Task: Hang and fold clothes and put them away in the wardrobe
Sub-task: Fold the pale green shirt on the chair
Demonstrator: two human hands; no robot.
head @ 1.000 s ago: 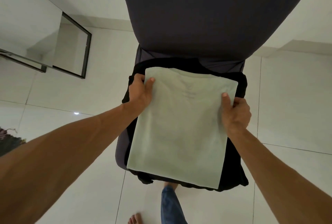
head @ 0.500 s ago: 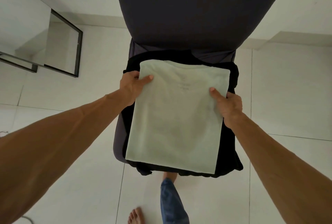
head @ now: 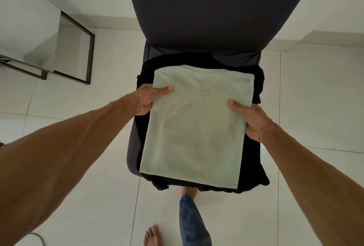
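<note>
We see a pale green shirt (head: 193, 127) of soft matt cloth, a black garment (head: 254, 159) of matt cloth, glossy floor tiles (head: 315, 97), and a denim trouser leg (head: 192, 224).

Soft even daylight, faint shadows, wide-angle edge distortion, sharp focus

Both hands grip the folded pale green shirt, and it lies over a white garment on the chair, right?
Not quite: in the head view the garment under the pale green shirt is black, not white. The left hand and right hand do grip it, on the chair.
</note>
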